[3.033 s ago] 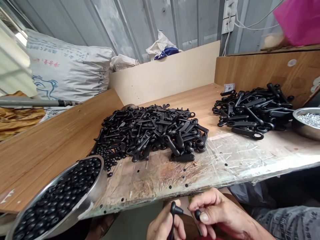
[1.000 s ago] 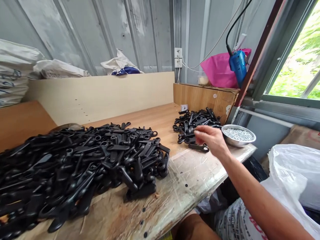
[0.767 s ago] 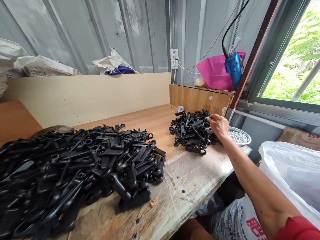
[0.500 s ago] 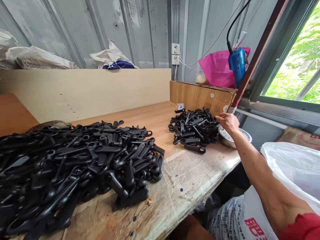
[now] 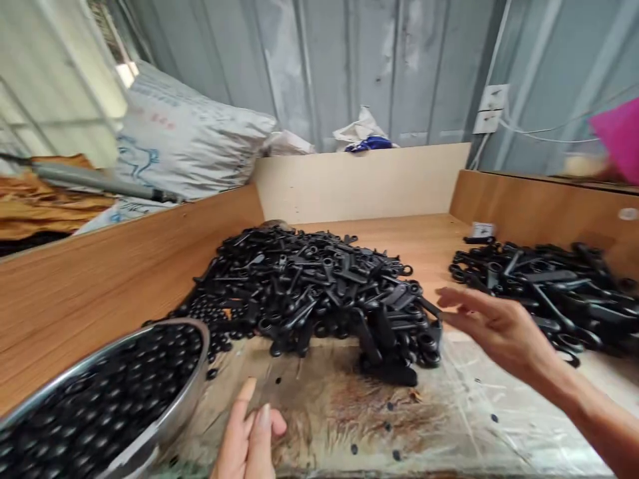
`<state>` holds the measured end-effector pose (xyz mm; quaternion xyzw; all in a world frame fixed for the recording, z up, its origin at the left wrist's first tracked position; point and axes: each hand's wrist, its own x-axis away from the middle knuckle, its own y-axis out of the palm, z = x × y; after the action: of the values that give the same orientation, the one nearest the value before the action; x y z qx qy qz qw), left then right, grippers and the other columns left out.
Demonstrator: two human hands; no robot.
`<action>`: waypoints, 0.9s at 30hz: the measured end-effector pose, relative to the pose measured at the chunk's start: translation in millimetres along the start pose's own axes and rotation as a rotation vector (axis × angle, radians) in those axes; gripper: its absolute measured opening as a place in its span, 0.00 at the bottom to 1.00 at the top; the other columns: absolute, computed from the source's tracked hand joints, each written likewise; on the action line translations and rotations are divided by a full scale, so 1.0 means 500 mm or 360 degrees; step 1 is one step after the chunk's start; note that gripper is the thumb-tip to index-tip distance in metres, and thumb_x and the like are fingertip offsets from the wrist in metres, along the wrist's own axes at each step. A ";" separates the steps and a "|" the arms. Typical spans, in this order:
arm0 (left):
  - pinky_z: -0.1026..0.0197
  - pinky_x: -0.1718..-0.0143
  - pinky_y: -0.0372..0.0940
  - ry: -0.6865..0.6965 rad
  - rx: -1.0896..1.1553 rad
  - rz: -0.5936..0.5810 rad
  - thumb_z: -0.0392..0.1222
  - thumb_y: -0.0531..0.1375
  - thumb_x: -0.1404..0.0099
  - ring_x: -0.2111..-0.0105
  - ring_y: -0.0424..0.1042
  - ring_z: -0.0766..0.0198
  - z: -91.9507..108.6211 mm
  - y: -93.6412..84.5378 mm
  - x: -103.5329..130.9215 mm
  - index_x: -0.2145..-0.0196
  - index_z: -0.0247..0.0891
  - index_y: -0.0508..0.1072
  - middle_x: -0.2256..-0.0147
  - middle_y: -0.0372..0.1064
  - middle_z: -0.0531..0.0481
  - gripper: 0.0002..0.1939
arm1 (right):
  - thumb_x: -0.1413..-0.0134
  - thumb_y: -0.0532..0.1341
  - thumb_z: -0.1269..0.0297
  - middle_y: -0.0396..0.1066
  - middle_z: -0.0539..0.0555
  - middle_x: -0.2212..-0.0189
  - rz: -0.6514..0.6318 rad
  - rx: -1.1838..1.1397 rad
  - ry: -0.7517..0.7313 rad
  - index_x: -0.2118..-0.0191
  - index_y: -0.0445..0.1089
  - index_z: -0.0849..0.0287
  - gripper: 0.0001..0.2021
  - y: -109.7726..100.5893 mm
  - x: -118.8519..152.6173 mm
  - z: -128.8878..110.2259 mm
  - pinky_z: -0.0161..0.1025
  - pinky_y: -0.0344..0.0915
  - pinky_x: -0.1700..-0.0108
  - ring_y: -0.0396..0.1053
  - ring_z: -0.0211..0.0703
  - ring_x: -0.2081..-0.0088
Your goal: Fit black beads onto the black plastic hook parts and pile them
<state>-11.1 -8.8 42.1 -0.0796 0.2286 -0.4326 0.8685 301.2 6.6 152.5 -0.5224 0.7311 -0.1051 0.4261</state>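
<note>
A worker's right hand [image 5: 492,326] hangs with fingers spread and empty over the desk [image 5: 349,412], its fingertips close to the right edge of the big pile [image 5: 319,293] of black levers at centre frame. The left hand [image 5: 249,436], at the bottom edge, shows loosely extended fingers holding nothing, just right of the steel bowl [image 5: 150,432] of black caps at lower left. A smaller pile [image 5: 544,286] of levers lies apart at the right of the frame, along the desk's wooden side wall. Judging by the two heaps, most of the work looks undone: the central pile is by far the larger, the bowl is still well filled, and a few loose caps dot the scratched desk front. No part is in hand at this moment. Sacks [image 5: 184,140] lean against the metal wall at upper left.
</note>
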 end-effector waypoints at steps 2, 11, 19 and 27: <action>0.66 0.78 0.61 0.0112 0.0092 -0.0051 0.56 0.52 0.39 0.84 0.60 0.69 -0.005 -0.012 -0.015 0.47 0.33 0.65 0.84 0.61 0.59 0.29 | 0.48 0.57 0.61 0.76 0.56 0.67 -0.0237 0.0106 -0.0372 0.62 0.74 0.59 0.12 0.068 -0.010 -0.046 0.38 0.68 0.66 0.73 0.45 0.67; 0.67 0.84 0.56 -0.0280 0.0592 -0.0085 0.57 0.57 0.42 0.82 0.61 0.68 -0.058 -0.031 -0.054 0.50 0.35 0.68 0.84 0.62 0.57 0.29 | 0.43 0.52 0.68 0.72 0.54 0.75 -0.0212 0.0800 -0.0828 0.67 0.72 0.60 0.11 0.185 -0.118 -0.131 0.36 0.60 0.69 0.68 0.43 0.71; 0.65 0.72 0.65 -0.0572 0.0585 -0.0032 0.57 0.61 0.45 0.68 0.71 0.61 -0.056 -0.036 -0.046 0.46 0.41 0.65 0.74 0.73 0.52 0.32 | 0.43 0.55 0.64 0.70 0.52 0.78 -0.0119 0.1030 -0.0760 0.67 0.71 0.61 0.10 0.184 -0.011 -0.113 0.35 0.55 0.73 0.65 0.41 0.76; 0.67 0.69 0.61 -0.0439 0.1136 -0.0111 0.50 0.65 0.47 0.75 0.66 0.68 -0.051 -0.043 -0.042 0.51 0.35 0.67 0.80 0.68 0.56 0.28 | 0.54 0.56 0.78 0.67 0.51 0.80 -0.0041 0.1449 -0.0833 0.51 0.66 0.66 0.21 0.270 0.024 -0.086 0.42 0.53 0.68 0.65 0.48 0.72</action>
<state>-49.2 -3.6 33.7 0.1628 -0.0582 -0.4994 0.8490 177.5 42.0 91.9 -0.3022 0.4739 -0.2834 0.7770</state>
